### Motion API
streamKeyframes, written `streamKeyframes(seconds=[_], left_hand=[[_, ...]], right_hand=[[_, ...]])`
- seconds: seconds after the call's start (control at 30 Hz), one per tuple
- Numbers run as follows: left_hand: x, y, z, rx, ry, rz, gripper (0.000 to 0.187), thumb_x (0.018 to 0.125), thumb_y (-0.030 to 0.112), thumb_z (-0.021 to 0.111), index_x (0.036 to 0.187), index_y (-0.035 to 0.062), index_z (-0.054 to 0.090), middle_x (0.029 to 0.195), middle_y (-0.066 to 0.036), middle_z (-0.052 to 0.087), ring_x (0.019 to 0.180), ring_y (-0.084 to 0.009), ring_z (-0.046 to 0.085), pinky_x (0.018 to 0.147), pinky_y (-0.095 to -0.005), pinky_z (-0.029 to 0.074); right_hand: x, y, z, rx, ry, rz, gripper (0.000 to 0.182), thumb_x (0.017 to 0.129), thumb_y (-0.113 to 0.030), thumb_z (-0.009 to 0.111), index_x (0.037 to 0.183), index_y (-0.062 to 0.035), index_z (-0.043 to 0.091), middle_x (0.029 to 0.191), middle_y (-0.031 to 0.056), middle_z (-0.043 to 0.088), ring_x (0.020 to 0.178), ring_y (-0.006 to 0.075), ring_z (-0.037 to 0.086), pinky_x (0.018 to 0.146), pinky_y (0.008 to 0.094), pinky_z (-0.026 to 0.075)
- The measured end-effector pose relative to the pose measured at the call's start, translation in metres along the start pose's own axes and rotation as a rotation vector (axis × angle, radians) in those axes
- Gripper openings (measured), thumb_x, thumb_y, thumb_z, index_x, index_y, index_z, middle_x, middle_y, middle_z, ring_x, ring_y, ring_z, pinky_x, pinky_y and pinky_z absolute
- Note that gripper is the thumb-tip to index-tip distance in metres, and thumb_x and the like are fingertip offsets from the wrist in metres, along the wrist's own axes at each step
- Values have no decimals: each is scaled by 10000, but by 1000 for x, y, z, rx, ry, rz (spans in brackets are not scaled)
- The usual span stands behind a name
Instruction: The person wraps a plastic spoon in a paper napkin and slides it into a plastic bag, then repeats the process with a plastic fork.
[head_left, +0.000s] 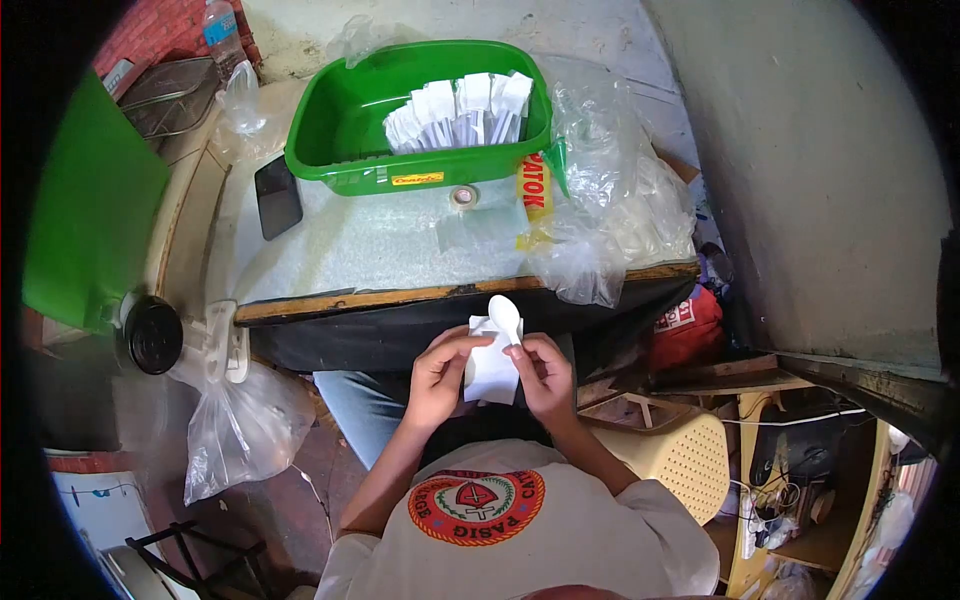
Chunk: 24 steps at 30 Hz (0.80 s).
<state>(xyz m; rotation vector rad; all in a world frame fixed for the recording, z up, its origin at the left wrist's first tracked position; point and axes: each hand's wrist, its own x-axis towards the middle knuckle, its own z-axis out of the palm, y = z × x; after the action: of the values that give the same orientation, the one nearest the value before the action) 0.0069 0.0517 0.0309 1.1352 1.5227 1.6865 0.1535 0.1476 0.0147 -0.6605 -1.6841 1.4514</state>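
White spoon is held over folded white paper, in front of the near edge of the counter. Bowl is pointed away from the body, past the paper's far edge; handle is pinched under the thumb of the right hand, so that grip is closed on the spoon. Paper's left side is grasped by the left hand, with a finger laid across the top. Whether the paper is also gripped by the right hand cannot be told. On the counter, a green basin is set toward the back, with a row of white packets held inside. A tape roll is placed just beside the basin's near side. A dark phone is laid to its left; a yellow wrapper and clear plastic bags are heaped to its right.
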Motion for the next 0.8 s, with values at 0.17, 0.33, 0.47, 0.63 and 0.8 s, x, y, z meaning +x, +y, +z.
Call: streamKeyframes(seconds=[0.17,0.33,0.47,0.63,0.8], left_hand=[[4,1,10,-223,23,-105,241,927,-55,556,1129,16,665,1183,-85,599,1047,-127,589,896,-241,454],[8,5,9,-89,95,-47,267,893,-57,614,1145,17,662,1147,-96,629,964,-105,618,804,-213,495],[7,7,6,-67,79,-55,263,891,-60,614,1136,18,668,1140,-96,635,958,-85,614,773,-201,493],[1,3,7,-153,75,-140,341,895,-61,612,1230,-3,590,1127,-98,632,910,-54,612,692,-183,481],[-1,9,8,-189,95,-114,418,889,-65,618,1290,5,522,1082,-92,645,937,-69,619,751,-199,490]], right_hand=[[3,-6,-3,-61,-61,34,122,972,-65,544,945,30,616,923,35,551,799,60,535,692,197,412],[5,10,-5,-35,29,8,68,957,-69,569,941,-4,556,804,32,522,680,38,437,582,228,360],[15,-7,-3,154,21,49,119,918,-7,619,872,-30,511,796,15,535,673,27,432,586,208,375],[22,-5,-8,75,5,4,157,883,-9,673,827,-21,528,786,15,585,696,24,456,598,199,388],[25,-6,-9,-41,-1,-13,92,874,-17,681,883,1,592,706,-2,562,627,35,435,566,212,381]])
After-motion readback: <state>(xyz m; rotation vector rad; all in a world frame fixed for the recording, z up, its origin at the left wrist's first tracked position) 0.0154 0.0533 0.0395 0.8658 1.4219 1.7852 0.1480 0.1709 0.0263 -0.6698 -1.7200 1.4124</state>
